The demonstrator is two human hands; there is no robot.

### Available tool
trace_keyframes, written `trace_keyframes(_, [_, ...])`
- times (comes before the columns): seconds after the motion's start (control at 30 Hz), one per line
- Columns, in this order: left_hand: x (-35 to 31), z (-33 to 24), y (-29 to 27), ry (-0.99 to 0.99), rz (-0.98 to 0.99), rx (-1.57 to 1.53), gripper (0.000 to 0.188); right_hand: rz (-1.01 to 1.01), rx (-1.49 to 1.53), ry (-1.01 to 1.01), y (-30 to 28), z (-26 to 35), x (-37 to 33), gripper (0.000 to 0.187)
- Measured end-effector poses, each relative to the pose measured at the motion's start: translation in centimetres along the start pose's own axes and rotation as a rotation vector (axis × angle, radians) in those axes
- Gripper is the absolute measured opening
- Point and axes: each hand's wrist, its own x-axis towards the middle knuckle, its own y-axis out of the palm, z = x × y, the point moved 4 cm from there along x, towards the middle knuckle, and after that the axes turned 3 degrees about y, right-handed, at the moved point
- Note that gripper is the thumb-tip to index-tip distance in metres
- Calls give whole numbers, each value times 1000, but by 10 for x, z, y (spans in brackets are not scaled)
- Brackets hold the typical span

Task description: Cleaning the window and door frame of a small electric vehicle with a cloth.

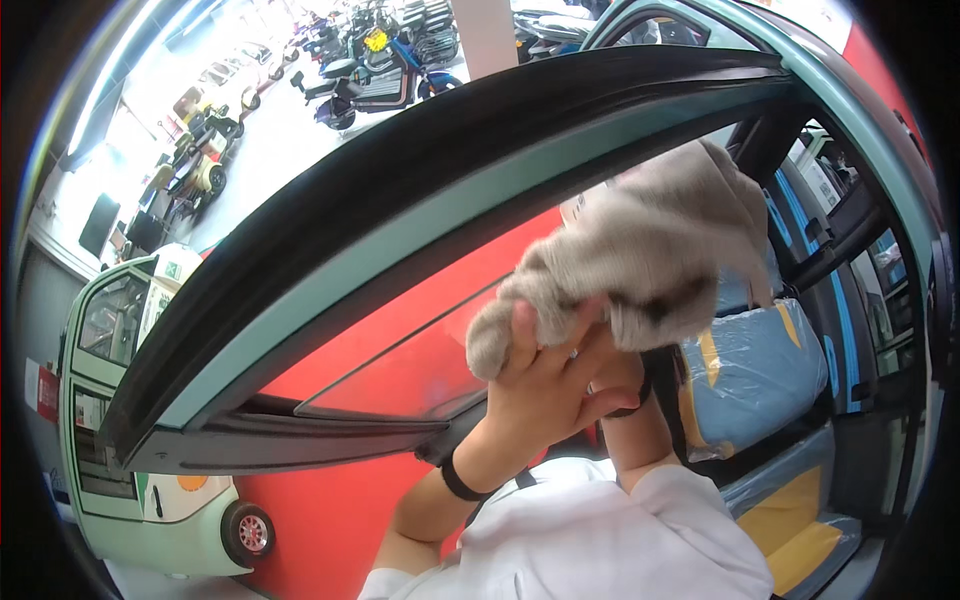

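A grey-brown cloth [650,240] hangs bunched in front of me, within the window opening of a vehicle door. My left hand [545,385] is closed on its lower left end, fingers pressed into the folds and thumb pointing right. Just behind it, my right hand [618,368] reaches up into the cloth and grips it; its fingers are mostly covered. The teal door frame [400,235] with black trim arches over both hands. A partly lowered window glass [400,375] shows to the left of my left hand.
Plastic-wrapped blue seats [755,370] are inside the vehicle on the right. A light green small vehicle [150,500] stands at the left on a red floor [320,510]. Farther off are a blue scooter [375,85] and several other two-wheelers.
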Motion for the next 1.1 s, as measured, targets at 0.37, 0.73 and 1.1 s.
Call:
trace_keyframes(0.37, [-282,43,110,-340,493,-38,45,44,117,57,50,59,-61,46])
trace_keyframes(0.73, [-243,48,12,-315,345,-205,59,175,254,-28,80,120,-99,46])
trace_keyframes(1.1, [-179,47,-64,4,-280,-378,63,331,-190,-177,66,134,-83,40])
